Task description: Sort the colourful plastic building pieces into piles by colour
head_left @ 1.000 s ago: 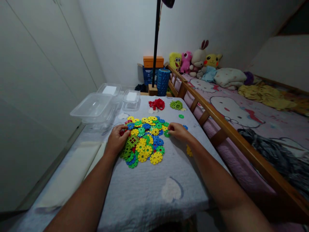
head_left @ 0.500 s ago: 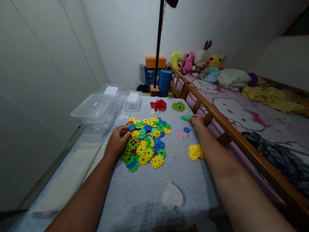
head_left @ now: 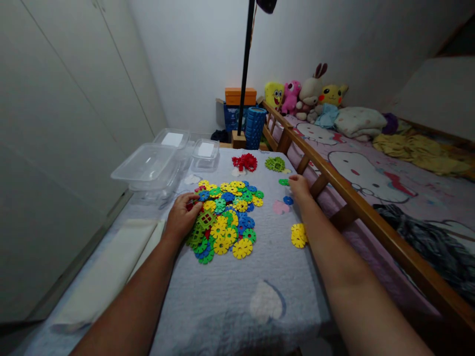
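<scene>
A mixed pile of flat plastic snowflake discs (head_left: 228, 217) in yellow, green, blue and red lies on a grey quilted cloth (head_left: 237, 291). My left hand (head_left: 181, 215) rests on the pile's left edge, fingers curled over pieces I cannot make out. My right hand (head_left: 300, 188) reaches to the cloth's right side, fingertips at a small group of green discs (head_left: 284, 182); its fingers are partly hidden. A single blue disc (head_left: 287, 200) lies just below that hand. Sorted groups lie apart: red discs (head_left: 245, 162), light-green discs (head_left: 274, 163), yellow discs (head_left: 299, 235).
Clear plastic containers (head_left: 148, 168) and smaller ones (head_left: 206, 151) stand at the cloth's far left. A wooden bed rail (head_left: 352, 202) runs along the right, with a pink bed and plush toys (head_left: 308, 94) behind. A black pole (head_left: 245, 69) rises at the back.
My right hand left the pile's right edge and went to the far right, by the small green group, then drew back a little. My left hand stayed on the pile.
</scene>
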Tool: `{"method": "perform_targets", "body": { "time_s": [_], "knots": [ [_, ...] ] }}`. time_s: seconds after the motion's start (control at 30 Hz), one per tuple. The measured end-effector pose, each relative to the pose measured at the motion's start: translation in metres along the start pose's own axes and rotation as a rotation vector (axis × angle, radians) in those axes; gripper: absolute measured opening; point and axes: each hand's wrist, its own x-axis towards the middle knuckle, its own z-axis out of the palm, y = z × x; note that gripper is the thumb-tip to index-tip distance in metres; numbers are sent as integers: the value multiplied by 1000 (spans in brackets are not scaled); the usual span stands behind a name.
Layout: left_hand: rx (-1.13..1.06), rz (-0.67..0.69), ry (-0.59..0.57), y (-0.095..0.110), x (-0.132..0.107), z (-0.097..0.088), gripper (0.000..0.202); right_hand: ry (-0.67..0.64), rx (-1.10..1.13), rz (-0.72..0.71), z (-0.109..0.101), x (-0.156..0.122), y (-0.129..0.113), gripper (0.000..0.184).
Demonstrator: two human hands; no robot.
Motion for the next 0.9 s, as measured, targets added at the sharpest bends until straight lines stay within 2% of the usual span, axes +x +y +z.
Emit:
{"method": "perform_targets", "body": {
  "time_s": [0.07,0.2,0.27,0.37,0.5,0.63,0.83,0.9],
  "knots": [
    [0,1,-2,0,0,0,37,-93,23,-68,6,-16,-19,18],
    [-3,3,-4,-1,0,1,36,-484,-145,-245,19,-52,-51,22],
    [-5,3,-6,-1,1,1,35,-549,-295,-321,26,-65,-58,28],
    [-7,-4,-6,-1,1,0,33,-509,-473,-353,34,-79,-59,32],
    [-12,-11,-14,0,0,-1,33,-450,-560,-358,40,-86,-51,19],
    [-17,-14,-14,1,0,-1,32,-400,-480,-358,40,-86,-48,21],
    [-20,-14,-12,2,-1,-1,34,-413,-210,-220,30,-74,-49,8],
    [-18,-16,-21,1,-1,-1,34,-378,-121,-182,24,-63,-48,6]
  ]
}}
